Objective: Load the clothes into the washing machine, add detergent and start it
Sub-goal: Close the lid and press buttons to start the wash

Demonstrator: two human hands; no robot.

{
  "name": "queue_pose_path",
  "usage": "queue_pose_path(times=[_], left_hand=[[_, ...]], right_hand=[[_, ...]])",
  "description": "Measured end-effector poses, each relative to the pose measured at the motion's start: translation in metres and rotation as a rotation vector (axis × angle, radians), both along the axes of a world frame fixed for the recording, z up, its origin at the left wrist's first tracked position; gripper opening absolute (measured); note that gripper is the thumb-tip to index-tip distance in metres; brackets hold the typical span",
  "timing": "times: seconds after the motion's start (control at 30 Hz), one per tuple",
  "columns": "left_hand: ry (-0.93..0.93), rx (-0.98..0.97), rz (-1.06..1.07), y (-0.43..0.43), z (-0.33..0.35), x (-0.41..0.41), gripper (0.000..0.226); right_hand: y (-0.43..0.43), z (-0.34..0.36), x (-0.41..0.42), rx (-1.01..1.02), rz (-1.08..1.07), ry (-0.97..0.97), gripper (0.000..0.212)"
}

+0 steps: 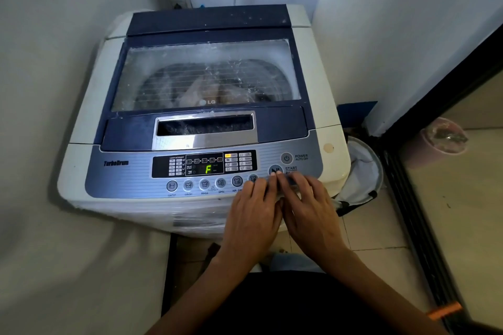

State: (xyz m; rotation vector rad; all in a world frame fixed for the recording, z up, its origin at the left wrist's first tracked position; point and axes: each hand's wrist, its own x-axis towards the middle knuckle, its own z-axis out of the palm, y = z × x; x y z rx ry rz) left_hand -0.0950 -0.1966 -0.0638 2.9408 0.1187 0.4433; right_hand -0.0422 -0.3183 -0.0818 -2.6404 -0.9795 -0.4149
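A white and blue top-loading washing machine [89, 106] fills the middle of the view, its glass lid [206, 76] down. Clothes [215, 90] show dimly through the glass inside the drum. The display [208, 168] is lit with a green "F". My left hand [253, 215] and my right hand [310, 209] lie side by side on the right end of the control panel, fingers spread and holding nothing. Their fingertips meet at the start/pause button [275, 170], partly covering it. No detergent container is in view.
White walls close in on the left, back and right. A laundry basket [364, 171] with a white liner stands on the tiled floor right of the machine. A dark-framed glass door [435, 198] runs along the right, with a pink bucket [438, 141] behind it.
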Motion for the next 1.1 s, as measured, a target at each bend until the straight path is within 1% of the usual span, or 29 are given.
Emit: queue_pose_path(times=[0.23,0.57,0.67,0.7,0.73,0.83,1.1], left_hand=[[-0.023,-0.007,-0.028,0.001,0.0,0.005,0.037],[0.003,-0.061,-0.066,0.004,0.004,0.003,0.039],[0.013,-0.086,-0.077,0.005,0.004,0.003,0.039],[0.018,-0.09,-0.078,0.005,0.004,0.003,0.039],[0.022,-0.096,-0.078,0.005,0.004,0.002,0.04],[0.029,-0.119,-0.085,0.006,0.005,0.002,0.041],[0.051,-0.233,-0.135,0.018,0.008,0.003,0.04]], right_hand=[[0.005,0.0,0.003,0.024,-0.004,-0.064,0.041],[0.005,-0.003,-0.004,0.025,-0.025,-0.071,0.05],[0.005,-0.002,-0.005,0.025,-0.012,-0.022,0.068],[0.005,-0.001,-0.005,0.026,-0.013,-0.012,0.071],[0.005,-0.001,-0.005,0.033,-0.016,-0.013,0.069],[0.007,0.0,-0.005,0.04,-0.038,-0.009,0.051],[0.009,0.01,-0.005,0.108,-0.058,0.141,0.048]])
